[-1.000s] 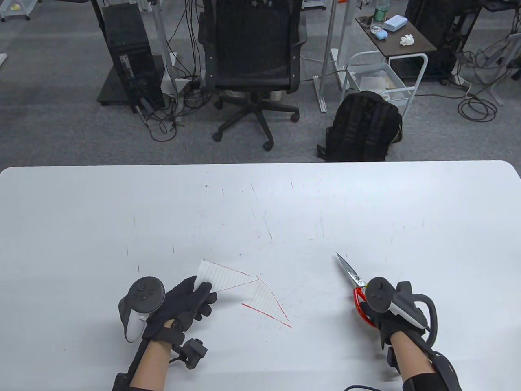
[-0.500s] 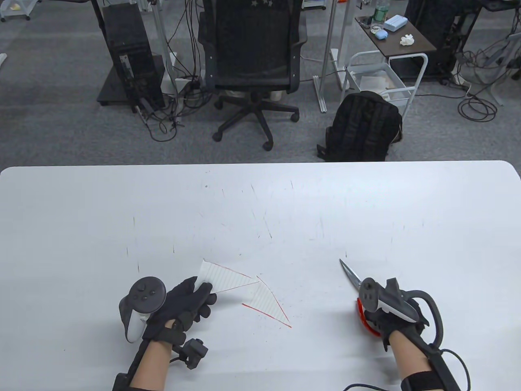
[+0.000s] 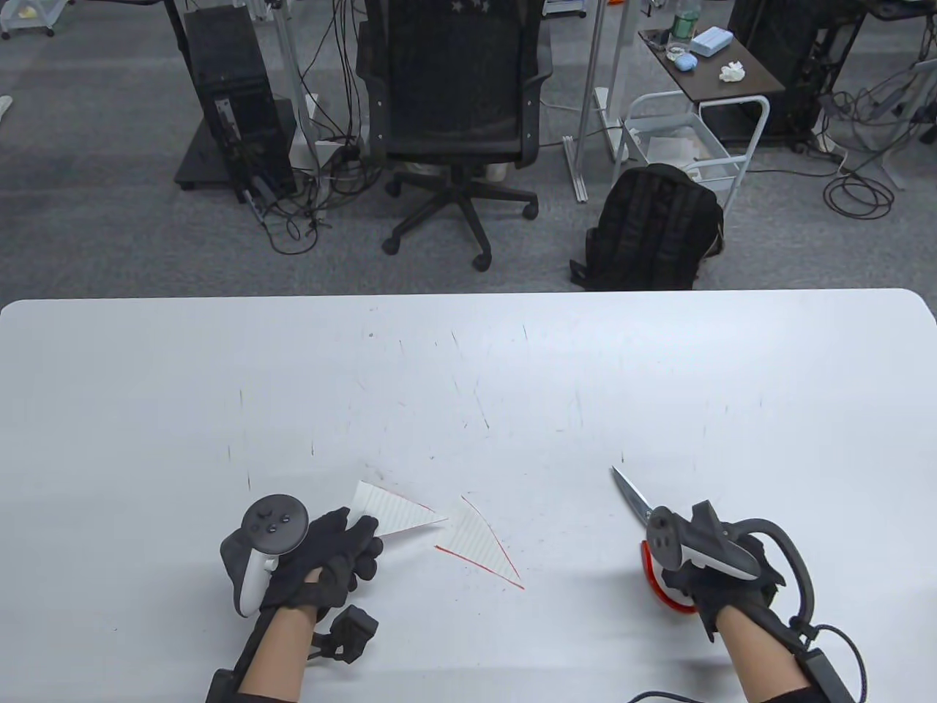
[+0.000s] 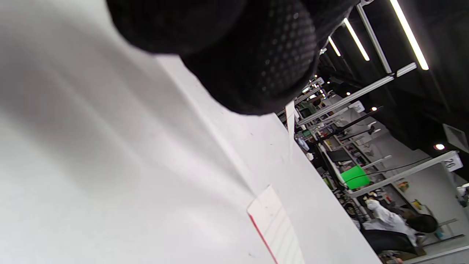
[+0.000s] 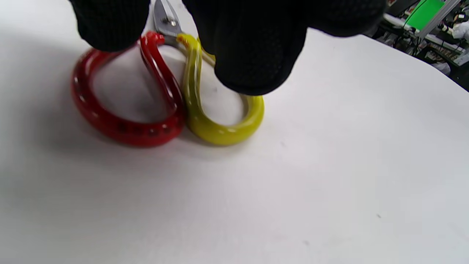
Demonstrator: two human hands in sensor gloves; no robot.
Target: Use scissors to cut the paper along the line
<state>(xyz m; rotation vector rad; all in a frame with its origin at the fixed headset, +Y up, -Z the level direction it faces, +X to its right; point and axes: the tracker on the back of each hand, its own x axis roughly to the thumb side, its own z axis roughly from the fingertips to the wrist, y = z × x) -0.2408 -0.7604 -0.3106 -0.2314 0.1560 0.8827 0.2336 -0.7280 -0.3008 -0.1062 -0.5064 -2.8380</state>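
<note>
Near the front edge of the table [image 3: 468,351], two paper bits lie apart, so imo the cut is basically done; the left piece [image 3: 392,511] is a lined triangle, its near corner held by the left hand [image 3: 329,560] w/ fingers curled on it, and the tip looks a bit lifted off the surface; the right piece [image 3: 479,542] lies flat on its own just beside it, red line along its edges, nobody touching it; left wrist view mostly shows black glove plus a strip of lined paper w/ a red edge, prob that loose piece but can't say for sure; over on the right, the scissors [image 3: 635,499] are down on the table, blades together and pointing away from the person; right wrist view shows the red loop [image 5: 124,102] and yellow loop [image 5: 220,110] flat on the surface, w/ the right hand [image 3: 721,578] just above them; fingertips hang at the handle tops, not through the loops afaict; whether they're touching or already off, can't tell; what's left looks like just letting go of the scissors and the left piece.
</note>
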